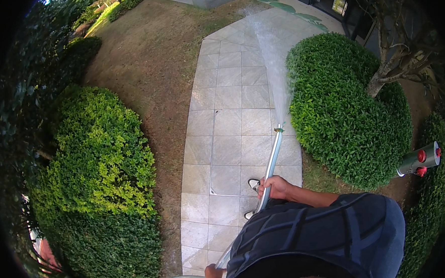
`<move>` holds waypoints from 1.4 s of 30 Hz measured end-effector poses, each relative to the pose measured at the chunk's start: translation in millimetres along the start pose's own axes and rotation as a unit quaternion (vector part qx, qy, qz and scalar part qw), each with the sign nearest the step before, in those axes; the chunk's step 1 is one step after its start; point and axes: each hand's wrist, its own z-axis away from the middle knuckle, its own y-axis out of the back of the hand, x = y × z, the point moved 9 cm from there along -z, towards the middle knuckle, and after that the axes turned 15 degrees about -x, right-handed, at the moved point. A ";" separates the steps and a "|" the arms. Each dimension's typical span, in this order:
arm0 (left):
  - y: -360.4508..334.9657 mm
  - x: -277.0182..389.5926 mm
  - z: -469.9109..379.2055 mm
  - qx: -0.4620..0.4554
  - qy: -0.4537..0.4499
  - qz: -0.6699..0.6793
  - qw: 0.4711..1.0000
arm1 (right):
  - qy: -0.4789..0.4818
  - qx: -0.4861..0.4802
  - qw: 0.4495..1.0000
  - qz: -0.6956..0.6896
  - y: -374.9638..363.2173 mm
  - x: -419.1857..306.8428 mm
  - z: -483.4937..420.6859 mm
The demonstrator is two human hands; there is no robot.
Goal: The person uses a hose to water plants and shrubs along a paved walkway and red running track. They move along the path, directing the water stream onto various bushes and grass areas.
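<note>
My right hand [274, 187] is closed around a pale striped garden hose [273, 155], not far behind its outlet. A small green and brown binding [278, 130] circles the hose near that end. Out of the outlet fans a spray of water [273, 62], passing over the paved path beside a rounded shrub [333, 107]. Lower in the picture, my left hand [214, 275] grips a rear stretch of the same hose, which trails off to the lower left. Part of the hose between the hands is hidden by my dark patterned shirt [308, 230].
Grey stone tiles [225, 150] form the path, with shoes [254, 184] on it. To the left are brown ground [161, 79] and a trimmed hedge [107, 170]. At right stand a tree [378, 81] and a cylindrical post with red fittings [419, 160].
</note>
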 end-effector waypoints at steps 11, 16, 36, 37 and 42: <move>9.7 10.2 6.1 -0.008 0.013 0.006 1.000 | 0.024 -0.009 1.000 -0.009 0.1 -2.5 -0.6; 12.6 14.0 11.3 0.008 0.012 0.004 1.000 | 0.030 -0.015 0.999 0.014 -1.3 -3.2 0.1; 23.0 27.0 18.4 0.000 0.013 0.011 1.000 | 0.037 -0.011 0.999 -0.009 -0.3 -2.4 1.6; 23.1 26.6 18.8 0.000 0.014 0.024 1.000 | 0.036 -0.008 0.999 -0.009 0.0 -2.3 1.4; 21.5 24.4 17.2 -0.005 0.005 0.014 1.000 | 0.040 -0.014 0.999 -0.007 -1.1 -2.6 0.5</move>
